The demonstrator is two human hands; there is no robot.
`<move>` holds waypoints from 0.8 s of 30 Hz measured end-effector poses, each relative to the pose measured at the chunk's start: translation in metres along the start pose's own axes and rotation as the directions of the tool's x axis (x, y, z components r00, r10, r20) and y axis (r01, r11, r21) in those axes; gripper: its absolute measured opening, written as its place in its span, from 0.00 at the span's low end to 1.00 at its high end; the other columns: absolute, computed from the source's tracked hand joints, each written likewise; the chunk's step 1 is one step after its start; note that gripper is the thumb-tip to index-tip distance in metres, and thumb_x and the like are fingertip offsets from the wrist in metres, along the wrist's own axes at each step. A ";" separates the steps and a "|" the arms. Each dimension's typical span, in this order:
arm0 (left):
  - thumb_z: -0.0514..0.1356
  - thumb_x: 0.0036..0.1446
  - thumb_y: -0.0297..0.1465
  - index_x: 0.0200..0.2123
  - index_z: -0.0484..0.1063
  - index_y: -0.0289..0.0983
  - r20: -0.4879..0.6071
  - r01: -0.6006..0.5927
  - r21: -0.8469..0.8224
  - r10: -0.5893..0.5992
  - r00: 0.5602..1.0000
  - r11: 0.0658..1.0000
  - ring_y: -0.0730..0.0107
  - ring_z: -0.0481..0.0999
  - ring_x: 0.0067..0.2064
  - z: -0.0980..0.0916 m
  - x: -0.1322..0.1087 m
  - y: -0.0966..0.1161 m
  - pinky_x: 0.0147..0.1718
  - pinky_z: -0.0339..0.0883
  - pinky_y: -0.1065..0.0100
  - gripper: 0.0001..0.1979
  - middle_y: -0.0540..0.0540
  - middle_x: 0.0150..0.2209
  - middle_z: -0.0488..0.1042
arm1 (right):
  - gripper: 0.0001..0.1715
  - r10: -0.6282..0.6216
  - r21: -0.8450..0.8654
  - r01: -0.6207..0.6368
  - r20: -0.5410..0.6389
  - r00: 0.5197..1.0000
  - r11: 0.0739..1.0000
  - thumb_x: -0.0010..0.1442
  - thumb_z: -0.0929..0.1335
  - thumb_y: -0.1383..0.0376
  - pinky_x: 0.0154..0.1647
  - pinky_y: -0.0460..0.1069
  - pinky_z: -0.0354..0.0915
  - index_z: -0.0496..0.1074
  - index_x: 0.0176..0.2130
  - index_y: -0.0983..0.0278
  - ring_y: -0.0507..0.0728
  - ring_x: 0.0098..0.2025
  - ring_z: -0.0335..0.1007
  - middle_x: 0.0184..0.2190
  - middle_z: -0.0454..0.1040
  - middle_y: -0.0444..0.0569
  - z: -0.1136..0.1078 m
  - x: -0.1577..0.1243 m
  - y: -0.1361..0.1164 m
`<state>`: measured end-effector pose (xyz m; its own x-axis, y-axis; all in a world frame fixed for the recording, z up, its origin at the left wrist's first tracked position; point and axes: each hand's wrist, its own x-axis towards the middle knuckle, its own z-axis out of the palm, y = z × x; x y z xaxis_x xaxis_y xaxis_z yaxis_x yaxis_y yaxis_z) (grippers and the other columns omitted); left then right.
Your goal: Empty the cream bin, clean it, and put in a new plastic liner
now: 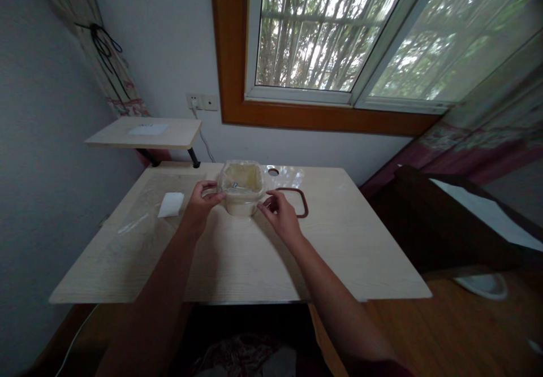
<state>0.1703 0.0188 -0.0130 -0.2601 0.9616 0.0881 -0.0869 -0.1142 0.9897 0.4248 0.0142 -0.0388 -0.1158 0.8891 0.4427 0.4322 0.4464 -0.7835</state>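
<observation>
A clear, rounded-square plastic container stands near the back middle of the table, with what looks like a transparent lid or film over its top. My left hand grips the container's left rim between thumb and fingers. At the opposite rim, my right hand has its thumb and fingers pinched together on the edge. Whether the fingers hold the container itself or its clear cover is hard to make out. Just behind my right hand lies a reddish-brown rounded-square ring, partly hidden by the fingers.
A folded white paper or cloth lies on a clear plastic sheet at the left. A small raised shelf stands at the back left, and a round hole pierces the tabletop behind the container. Dark furniture is at the right.
</observation>
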 end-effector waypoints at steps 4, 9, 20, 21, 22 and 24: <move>0.75 0.40 0.37 0.46 0.70 0.38 0.012 -0.013 0.030 0.013 1.000 0.999 0.69 0.78 0.39 0.002 -0.002 0.006 0.43 0.73 0.64 0.30 0.45 0.44 0.76 | 0.15 -0.262 -0.238 0.259 0.019 0.965 0.936 0.66 0.70 0.60 0.45 0.56 0.71 0.73 0.53 0.59 0.60 0.43 0.73 0.43 0.75 0.53 0.001 -0.003 -0.001; 0.73 0.44 0.38 0.46 0.71 0.38 0.019 0.017 0.075 -0.018 1.000 0.997 0.67 0.79 0.37 0.003 -0.009 0.012 0.41 0.73 0.64 0.27 0.46 0.39 0.77 | 0.14 -0.397 -0.436 0.375 0.043 0.917 0.818 0.68 0.69 0.62 0.49 0.57 0.70 0.76 0.52 0.57 0.62 0.48 0.69 0.46 0.74 0.54 0.007 -0.003 0.001; 0.72 0.49 0.38 0.48 0.75 0.38 0.133 -0.027 0.025 0.024 0.991 0.999 0.60 0.82 0.44 0.004 -0.019 0.021 0.50 0.74 0.56 0.23 0.42 0.43 0.80 | 0.12 -0.395 -0.449 0.388 0.082 0.915 0.805 0.68 0.69 0.61 0.45 0.57 0.69 0.77 0.51 0.57 0.63 0.44 0.68 0.42 0.74 0.56 0.017 0.001 -0.004; 0.72 0.50 0.38 0.47 0.76 0.38 0.138 -0.074 0.028 0.069 0.988 0.997 0.60 0.81 0.46 0.004 -0.019 0.020 0.51 0.74 0.55 0.21 0.41 0.47 0.79 | 0.12 -0.387 -0.442 0.382 0.084 0.918 0.812 0.68 0.69 0.61 0.45 0.58 0.69 0.77 0.51 0.57 0.63 0.44 0.68 0.42 0.74 0.56 0.018 0.001 -0.004; 0.71 0.50 0.38 0.46 0.77 0.38 0.143 -0.128 0.037 0.121 0.982 0.991 0.61 0.81 0.47 0.004 -0.018 0.020 0.53 0.74 0.55 0.20 0.41 0.51 0.76 | 0.12 -0.380 -0.436 0.375 0.081 0.922 0.818 0.67 0.70 0.61 0.45 0.59 0.69 0.77 0.51 0.57 0.64 0.44 0.68 0.42 0.74 0.56 0.019 0.002 -0.004; 0.71 0.51 0.37 0.44 0.79 0.38 0.170 -0.233 0.074 0.218 0.961 0.970 0.63 0.80 0.47 0.003 -0.018 0.019 0.54 0.75 0.55 0.17 0.41 0.55 0.71 | 0.13 -0.375 -0.433 0.364 0.064 0.925 0.825 0.67 0.69 0.61 0.46 0.59 0.69 0.77 0.51 0.57 0.64 0.45 0.68 0.42 0.74 0.56 0.021 0.003 -0.004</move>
<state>0.1766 0.0007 0.0046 -0.1058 0.9415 0.3199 0.0481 -0.3165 0.9474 0.4040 0.0170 -0.0437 -0.3266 0.6614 0.6752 0.7011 0.6486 -0.2962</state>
